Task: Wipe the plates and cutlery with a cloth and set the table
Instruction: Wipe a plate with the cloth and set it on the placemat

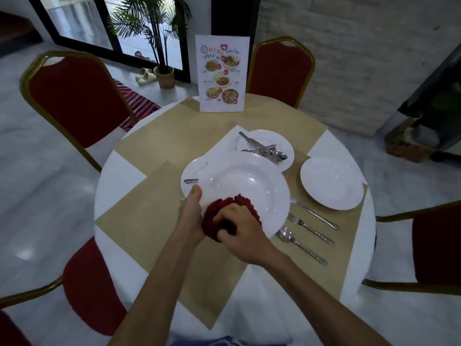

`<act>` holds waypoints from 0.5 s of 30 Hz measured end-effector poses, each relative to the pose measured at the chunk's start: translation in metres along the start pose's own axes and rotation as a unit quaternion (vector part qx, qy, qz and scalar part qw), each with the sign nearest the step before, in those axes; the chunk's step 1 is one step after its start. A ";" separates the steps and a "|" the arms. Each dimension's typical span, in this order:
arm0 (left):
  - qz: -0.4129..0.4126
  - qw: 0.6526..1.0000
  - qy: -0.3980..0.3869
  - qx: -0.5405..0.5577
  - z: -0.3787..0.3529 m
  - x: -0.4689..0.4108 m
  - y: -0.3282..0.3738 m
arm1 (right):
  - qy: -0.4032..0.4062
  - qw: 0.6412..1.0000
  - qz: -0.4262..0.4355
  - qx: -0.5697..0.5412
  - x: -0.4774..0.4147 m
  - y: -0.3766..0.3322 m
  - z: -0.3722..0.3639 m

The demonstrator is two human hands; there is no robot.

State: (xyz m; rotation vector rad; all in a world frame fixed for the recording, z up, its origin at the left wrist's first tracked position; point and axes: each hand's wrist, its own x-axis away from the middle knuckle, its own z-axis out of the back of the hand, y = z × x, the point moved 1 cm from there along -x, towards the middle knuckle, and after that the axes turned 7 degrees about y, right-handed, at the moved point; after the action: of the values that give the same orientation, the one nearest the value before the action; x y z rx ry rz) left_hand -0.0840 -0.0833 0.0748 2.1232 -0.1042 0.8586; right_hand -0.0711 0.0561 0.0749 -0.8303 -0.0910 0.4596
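Observation:
My left hand [192, 211] grips the near rim of a large white deep plate [239, 181], thumb on top, holding it tilted above the table. My right hand [239, 228] holds a bunched dark red cloth [224, 213] pressed against the plate's near edge. A small orange smear shows on the plate's far left rim. Behind it a second white plate [279, 142] carries a pile of cutlery [262, 148]. A third white plate [331, 183] lies to the right. A knife [314, 214], a fork [310, 229] and a spoon [299, 244] lie side by side on the tan mat.
The round white table [119, 171] carries tan paper mats and a standing menu card [222, 73] at its far side. More cutlery [190, 181] peeks out from under the held plate at the left. Red chairs [74, 101] with gold frames surround the table.

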 end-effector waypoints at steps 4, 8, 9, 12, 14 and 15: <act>-0.027 1.000 -0.007 -0.007 0.021 -0.006 0.005 | 0.013 0.986 0.012 0.164 -0.002 0.042 0.031; -0.030 0.998 0.009 -0.048 -0.005 0.007 -0.014 | 0.114 0.982 -0.063 0.136 -0.031 0.020 0.015; -0.032 0.998 0.027 -0.051 -0.011 0.009 -0.015 | 0.110 0.988 -0.050 0.100 -0.027 0.009 0.002; -0.056 0.991 0.105 -0.059 0.003 0.005 0.001 | 0.010 0.998 0.008 0.063 0.010 -0.004 -0.011; -0.088 0.983 0.132 -0.091 0.019 0.003 0.012 | 0.012 0.988 0.036 0.150 0.018 0.016 0.007; -0.095 0.980 0.137 -0.113 0.023 0.004 0.013 | 0.028 0.979 0.032 0.199 0.013 0.029 0.018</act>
State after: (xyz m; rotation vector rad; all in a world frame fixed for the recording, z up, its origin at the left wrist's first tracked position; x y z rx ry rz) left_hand -0.0731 -0.1075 0.0763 1.7554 0.1375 0.9664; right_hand -0.0745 0.0905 0.0645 -0.4526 0.0800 0.4951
